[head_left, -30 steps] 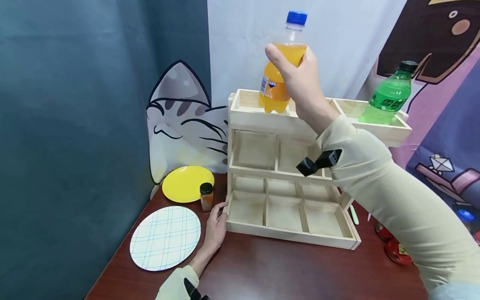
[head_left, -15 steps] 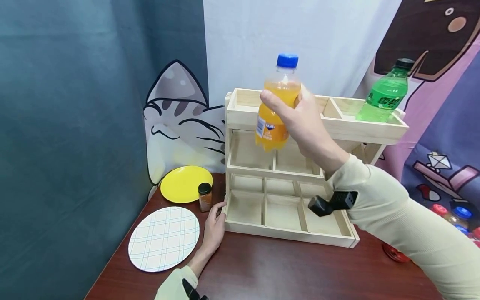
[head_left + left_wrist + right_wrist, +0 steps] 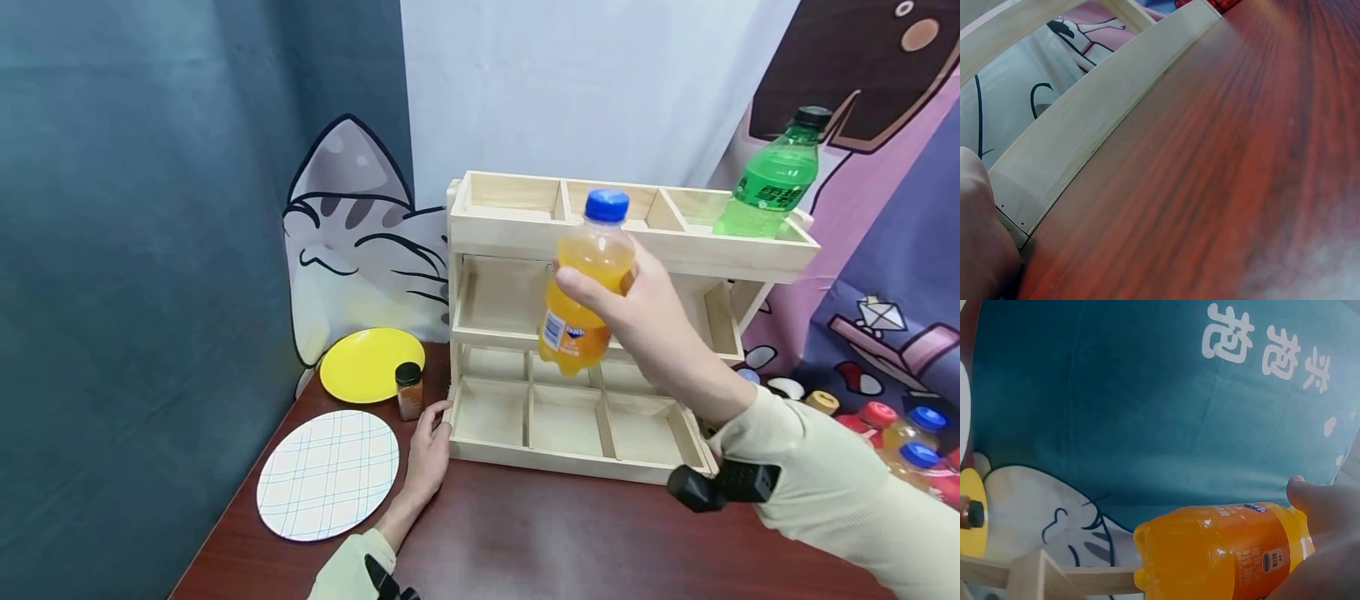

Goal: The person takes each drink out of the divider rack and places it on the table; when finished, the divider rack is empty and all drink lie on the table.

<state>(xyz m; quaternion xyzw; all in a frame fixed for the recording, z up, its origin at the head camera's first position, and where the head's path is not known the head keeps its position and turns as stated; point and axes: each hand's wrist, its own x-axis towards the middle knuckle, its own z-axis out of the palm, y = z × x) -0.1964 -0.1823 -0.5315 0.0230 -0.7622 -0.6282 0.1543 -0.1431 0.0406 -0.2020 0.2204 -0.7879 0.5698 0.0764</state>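
My right hand grips an orange soda bottle with a blue cap, thumb across its near side. The bottle is in the air, slightly tilted, before the middle and lower tiers of a three-tier wooden rack. In the right wrist view the bottle lies across the bottom, its label partly covered by the hand. My left hand holds the rack's lower left corner, some fingertips hidden. In the left wrist view part of that hand touches the end of the front board.
A green soda bottle stands in the top tier's right compartment. To the left are a yellow plate, a checked white plate and a small black-lidded jar. Several bottles crowd the right side beyond the forearm.
My right hand has lowered the orange soda bottle from above the top tier to in front of the lower tiers, drawing it nearer and slightly right. The left hand stays put.
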